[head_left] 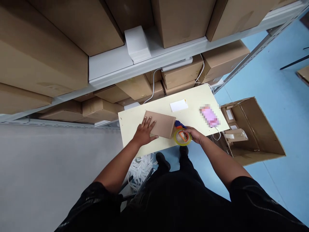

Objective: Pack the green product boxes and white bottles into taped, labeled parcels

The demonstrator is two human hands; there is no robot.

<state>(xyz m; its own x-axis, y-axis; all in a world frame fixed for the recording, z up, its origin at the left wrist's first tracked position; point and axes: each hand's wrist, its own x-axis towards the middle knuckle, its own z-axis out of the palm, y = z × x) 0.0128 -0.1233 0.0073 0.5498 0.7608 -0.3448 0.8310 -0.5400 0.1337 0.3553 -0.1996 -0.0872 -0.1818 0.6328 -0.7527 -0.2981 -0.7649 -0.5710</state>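
A small brown cardboard box (163,124) lies flat on a pale yellow table (131,117). My left hand (144,131) rests on its left part with the fingers spread. At the box's right end, my right hand (193,134) is closed around a tape dispenser (182,136) with an orange and blue body and a wide roll of clear yellowish tape. The dispenser's blue head is close to the box's right edge; whether the tape touches the cardboard I cannot tell. Part of the grip is hidden behind the roll.
A white label sheet (179,105) and a blurred pink object (209,116) lie on the table. Shelves with large cartons (183,19) rise behind it. To the right stands an open carton (260,129) holding small boxes. White paper strips (141,170) fill a bin below.
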